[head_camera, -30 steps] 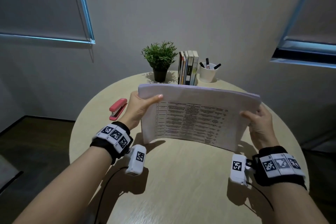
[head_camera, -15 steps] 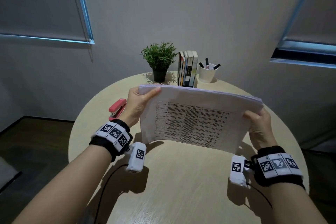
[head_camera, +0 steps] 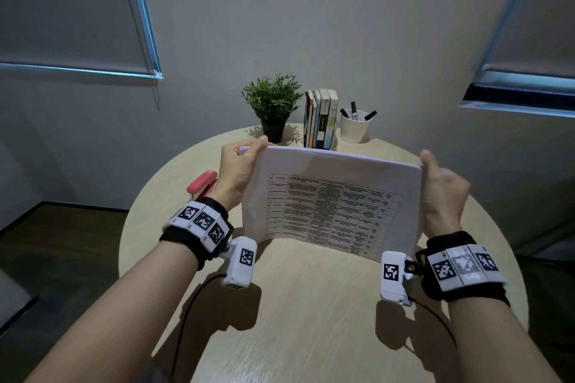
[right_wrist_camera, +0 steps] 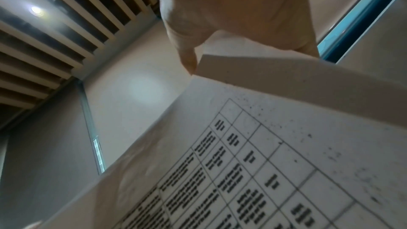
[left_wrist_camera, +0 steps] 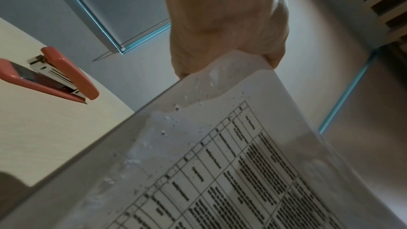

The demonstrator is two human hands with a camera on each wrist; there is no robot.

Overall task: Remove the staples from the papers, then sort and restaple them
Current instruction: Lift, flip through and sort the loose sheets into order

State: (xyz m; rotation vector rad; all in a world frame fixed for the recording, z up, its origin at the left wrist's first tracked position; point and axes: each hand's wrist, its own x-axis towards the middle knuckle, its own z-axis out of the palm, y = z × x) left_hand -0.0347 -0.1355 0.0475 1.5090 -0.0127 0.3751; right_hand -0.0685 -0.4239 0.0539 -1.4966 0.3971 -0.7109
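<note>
A thick stack of papers [head_camera: 336, 202] with a printed table on its front sheet stands upright on its lower edge on the round table [head_camera: 311, 320]. My left hand [head_camera: 239, 165] grips the stack's upper left corner, thumb over the top edge; the left wrist view shows the papers [left_wrist_camera: 220, 163] running up into that hand [left_wrist_camera: 226, 23]. Beside the stack's right edge my right hand [head_camera: 441, 190] stands with its thumb pointing up, fingers blurred. In the right wrist view this hand [right_wrist_camera: 237, 9] touches the top corner of the papers [right_wrist_camera: 264, 145]. A red stapler [head_camera: 202, 185] lies left of my left hand.
At the table's far edge stand a potted plant [head_camera: 272, 102], a row of upright books [head_camera: 322, 118] and a white cup of pens [head_camera: 354, 126]. Bare tabletop lies in front of the stack. The stapler [left_wrist_camera: 55, 76] lies near the left rim.
My left hand has slid up to the top left corner. My right thumb has come off the front sheet and now points up beside the right edge. The stack stands straighter.
</note>
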